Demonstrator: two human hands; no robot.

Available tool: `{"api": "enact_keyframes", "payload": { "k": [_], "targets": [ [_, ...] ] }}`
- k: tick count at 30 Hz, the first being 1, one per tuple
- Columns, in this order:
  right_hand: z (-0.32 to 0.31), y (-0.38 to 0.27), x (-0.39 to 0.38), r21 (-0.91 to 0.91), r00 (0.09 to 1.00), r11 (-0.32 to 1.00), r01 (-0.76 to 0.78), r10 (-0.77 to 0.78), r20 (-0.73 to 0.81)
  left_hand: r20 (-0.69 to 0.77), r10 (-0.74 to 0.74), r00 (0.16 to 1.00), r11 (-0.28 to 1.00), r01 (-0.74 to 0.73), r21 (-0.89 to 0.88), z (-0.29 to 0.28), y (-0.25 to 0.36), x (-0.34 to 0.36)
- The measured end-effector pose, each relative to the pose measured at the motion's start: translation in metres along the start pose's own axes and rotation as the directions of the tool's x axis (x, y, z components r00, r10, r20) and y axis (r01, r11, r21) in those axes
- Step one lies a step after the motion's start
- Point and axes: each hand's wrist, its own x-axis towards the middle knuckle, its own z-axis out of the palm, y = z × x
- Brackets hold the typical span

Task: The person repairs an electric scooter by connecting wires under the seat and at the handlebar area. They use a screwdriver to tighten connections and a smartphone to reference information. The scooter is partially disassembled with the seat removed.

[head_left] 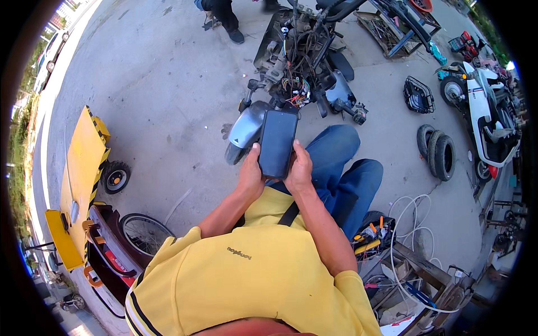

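A black smartphone (278, 144), its screen dark, is held upright between my two hands over my lap. My left hand (250, 171) grips its left edge, thumb along the side. On the opposite edge my right hand (299, 169) is closed round it in the same way; the fingers of both hands are hidden behind the phone. Just beyond stands a partly dismantled scooter (302, 61) with bare coloured wires (296, 89) hanging out at its front. Its silver front fender (249, 124) shows to the left of the phone.
Tyres (444, 157) and a black wire basket (419, 95) lie on the concrete at right, near a white scooter (485, 112). A tool bag (372, 238), a white hose (395, 246) and a cluttered bench sit at lower right. A yellow cart (84, 159) stands left. Another person's leg (225, 19) shows at the top.
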Motion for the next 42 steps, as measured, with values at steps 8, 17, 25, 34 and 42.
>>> {"api": "enact_keyframes", "payload": {
  "k": [8,17,25,34,42],
  "targets": [
    [0.026,0.008,-0.014,-0.159,0.999,0.986,0.053,-0.053,0.001,0.076,0.101,0.992,0.99,-0.092,-0.111,-0.021,-0.007,-0.007],
    [0.022,-0.006,-0.002,-0.186,0.983,0.982,-0.04,0.071,0.166,0.101,0.219,0.97,0.964,-0.2,-0.177,-0.016,0.004,-0.004],
    [0.036,-0.002,0.011,-0.345,0.961,0.938,-0.027,0.12,0.25,0.009,0.281,0.96,0.954,-0.278,-0.11,-0.03,0.011,0.005],
    [0.015,0.038,0.068,-0.331,0.965,0.921,-0.203,0.245,0.089,-0.112,0.29,0.95,0.957,-0.285,0.058,-0.076,0.0,0.044],
    [0.012,0.068,0.126,-0.319,0.911,0.862,-0.394,0.412,-0.012,-0.313,0.277,0.908,0.961,-0.265,0.083,-0.114,-0.015,0.097]
  ]
}}
